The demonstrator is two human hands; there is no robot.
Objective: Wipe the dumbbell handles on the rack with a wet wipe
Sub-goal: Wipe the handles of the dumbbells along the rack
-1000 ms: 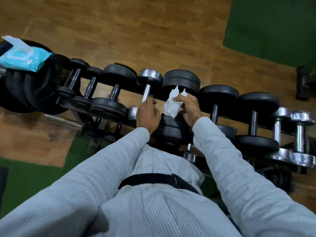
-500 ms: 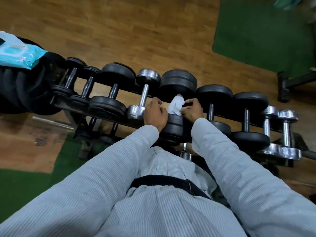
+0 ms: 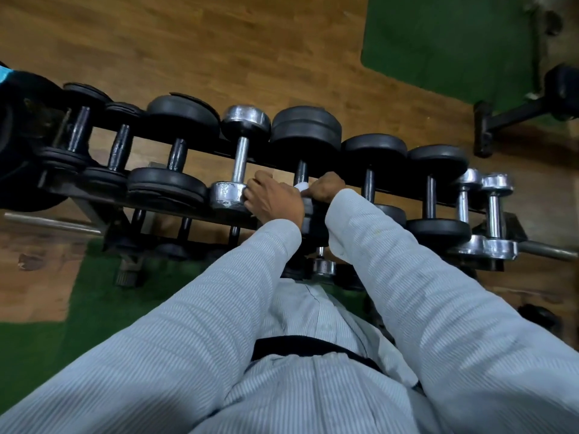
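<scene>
A black rack (image 3: 103, 198) carries a row of dumbbells. My right hand (image 3: 324, 189) grips the white wet wipe (image 3: 301, 186) around the near end of the dark handle (image 3: 301, 172) of a large black dumbbell (image 3: 305, 126) at the centre. Only a small bit of the wipe shows between my hands. My left hand (image 3: 272, 200) rests with curled fingers against the near head of the chrome dumbbell (image 3: 239, 161) just to the left; what it holds, if anything, is hidden.
Black dumbbells (image 3: 175, 158) fill the rack's left part; black (image 3: 434, 189) and small chrome (image 3: 493, 211) ones its right. A blue wipes pack (image 3: 3, 75) lies on stacked plates at far left. A lower tier holds more dumbbells (image 3: 322, 266). A bench leg (image 3: 507, 117) stands on green mat (image 3: 445, 42).
My right hand came down from above the rack and wrapped the wipe round the central dumbbell's handle. My left hand shifted slightly toward the chrome dumbbell's near head.
</scene>
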